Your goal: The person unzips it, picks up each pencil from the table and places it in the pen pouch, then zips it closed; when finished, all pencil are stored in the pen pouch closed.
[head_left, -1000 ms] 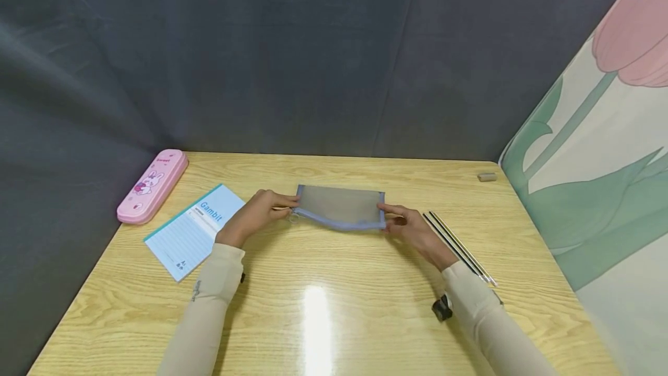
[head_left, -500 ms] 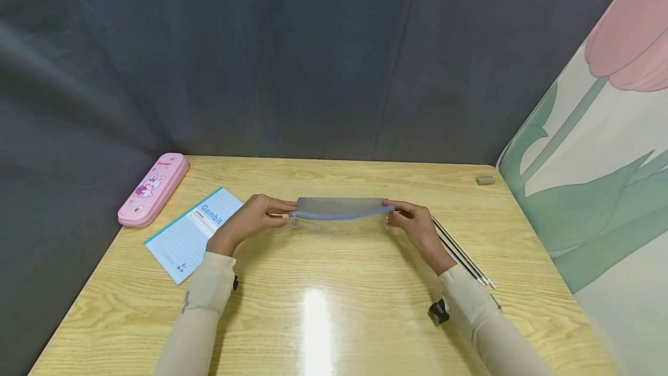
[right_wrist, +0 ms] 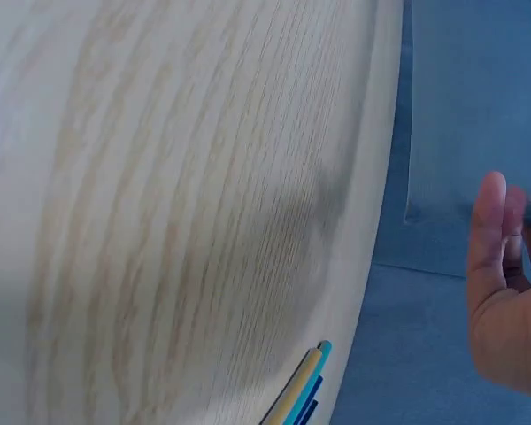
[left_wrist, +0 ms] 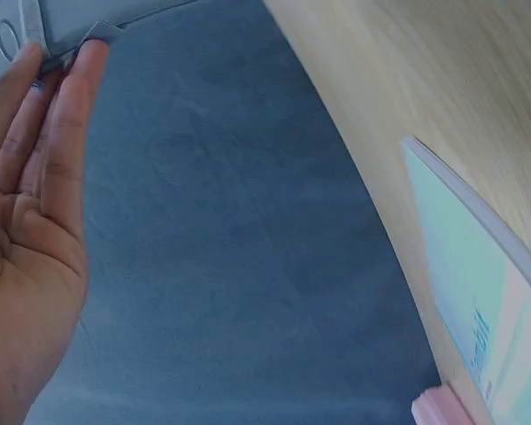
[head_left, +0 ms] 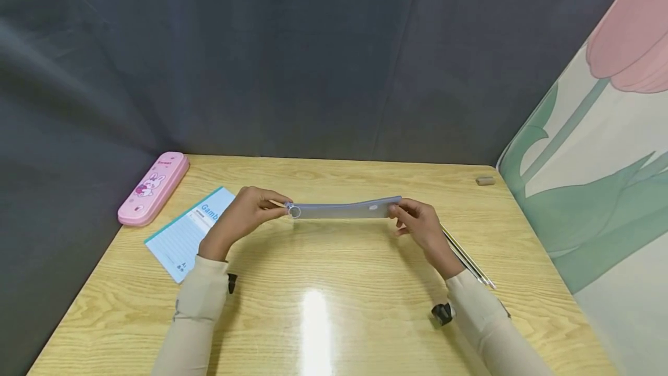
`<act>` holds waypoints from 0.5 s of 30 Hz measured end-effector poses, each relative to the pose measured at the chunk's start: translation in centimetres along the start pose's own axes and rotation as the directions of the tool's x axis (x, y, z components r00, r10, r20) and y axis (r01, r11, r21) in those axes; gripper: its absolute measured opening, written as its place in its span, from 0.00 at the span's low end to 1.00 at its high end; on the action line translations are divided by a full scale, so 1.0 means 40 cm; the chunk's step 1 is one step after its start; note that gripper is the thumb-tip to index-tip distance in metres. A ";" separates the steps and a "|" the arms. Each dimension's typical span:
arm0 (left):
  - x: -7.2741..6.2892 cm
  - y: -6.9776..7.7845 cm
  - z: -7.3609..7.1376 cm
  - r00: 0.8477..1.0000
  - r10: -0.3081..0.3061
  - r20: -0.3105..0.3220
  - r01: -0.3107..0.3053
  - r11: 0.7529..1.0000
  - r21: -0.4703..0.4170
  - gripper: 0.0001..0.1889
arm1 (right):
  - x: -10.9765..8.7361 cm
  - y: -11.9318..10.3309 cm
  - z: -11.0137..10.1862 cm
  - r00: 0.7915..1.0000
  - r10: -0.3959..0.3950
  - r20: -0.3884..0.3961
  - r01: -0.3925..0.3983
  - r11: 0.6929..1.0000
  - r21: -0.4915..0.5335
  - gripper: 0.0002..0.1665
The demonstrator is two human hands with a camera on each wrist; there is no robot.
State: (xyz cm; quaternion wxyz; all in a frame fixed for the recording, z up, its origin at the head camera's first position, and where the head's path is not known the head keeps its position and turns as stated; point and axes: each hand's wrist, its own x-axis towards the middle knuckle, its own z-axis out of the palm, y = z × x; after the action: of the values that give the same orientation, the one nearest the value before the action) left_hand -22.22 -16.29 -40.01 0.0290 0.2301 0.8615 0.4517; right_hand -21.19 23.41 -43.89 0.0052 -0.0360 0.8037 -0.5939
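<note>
A translucent zip pouch (head_left: 339,212) with a blue-grey zipped edge is held up over the table in the head view, seen nearly edge-on with the zip uppermost. My left hand (head_left: 241,218) pinches its left end, close to the ring-shaped zip pull (head_left: 294,212). At the other end my right hand (head_left: 423,226) grips the pouch between thumb and fingers. In the left wrist view, the fingertips of the left hand (left_wrist: 44,195) meet at the pouch's corner. The right wrist view shows the pouch's see-through side (right_wrist: 478,115) hanging beside the right hand (right_wrist: 509,310).
A pink pencil case (head_left: 153,189) with a rabbit print lies at the far left, beside a light-blue notebook (head_left: 182,237) partly behind the left hand. Several pencils (head_left: 472,263) lie by the right forearm. A small grey-brown block (head_left: 485,181) sits near the back right corner.
Both hands have tilted the pouch up from a flatter position, so its zipped edge is now on top. The hands have moved slightly apart. Notebook, pencil case and pencils stay put.
</note>
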 end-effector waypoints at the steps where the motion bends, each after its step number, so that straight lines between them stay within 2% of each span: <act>1: 0.000 0.002 -0.001 1.000 -0.003 -0.008 0.003 1.000 -0.007 0.12 | -0.003 -0.002 -0.001 1.000 -0.007 -0.008 0.007 1.000 -0.022 0.19; 4: 0.000 0.004 -0.002 1.000 -0.014 -0.021 0.014 1.000 -0.014 0.12 | -0.012 -0.003 -0.003 0.999 -0.034 -0.036 0.031 0.996 -0.086 0.18; 7: 0.001 -0.001 0.002 0.999 -0.027 -0.022 0.026 1.000 -0.017 0.12 | -0.019 0.005 -0.001 0.997 -0.058 -0.047 0.053 0.993 -0.106 0.17; 15: 0.005 -0.020 0.010 0.998 -0.056 -0.004 0.056 0.996 -0.069 0.13 | -0.028 0.028 0.017 0.991 -0.086 -0.103 0.083 0.996 -0.031 0.17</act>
State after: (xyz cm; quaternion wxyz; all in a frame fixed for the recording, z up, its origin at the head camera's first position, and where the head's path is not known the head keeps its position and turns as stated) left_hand -22.58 -16.28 -40.84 0.0470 0.2035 0.8517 0.4806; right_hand -20.12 23.15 -45.21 -0.0623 -0.0392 0.8086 -0.5838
